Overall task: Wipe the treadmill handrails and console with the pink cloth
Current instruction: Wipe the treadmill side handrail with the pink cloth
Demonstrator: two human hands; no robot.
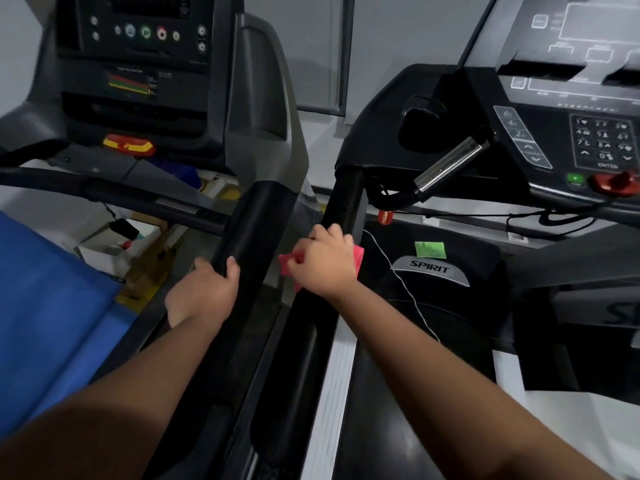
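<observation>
Two treadmills stand side by side. My right hand (323, 263) grips the pink cloth (358, 252) wrapped around the black left handrail (341, 199) of the right treadmill; the cloth shows on both sides of the hand. My left hand (204, 289) holds the black padded right handrail (252, 220) of the left treadmill, fingers curled over it. The right treadmill's console (568, 98) with keypad sits at upper right. The left treadmill's console (138, 46) is at upper left.
A chrome pulse grip (450, 166) slants below the right console. A red safety key (616, 183) and its black cord hang there. A thin white cable (405, 285) crosses the SPIRIT motor cover (431, 271). A blue mat (52, 306) lies at left, boxes (138, 251) beyond it.
</observation>
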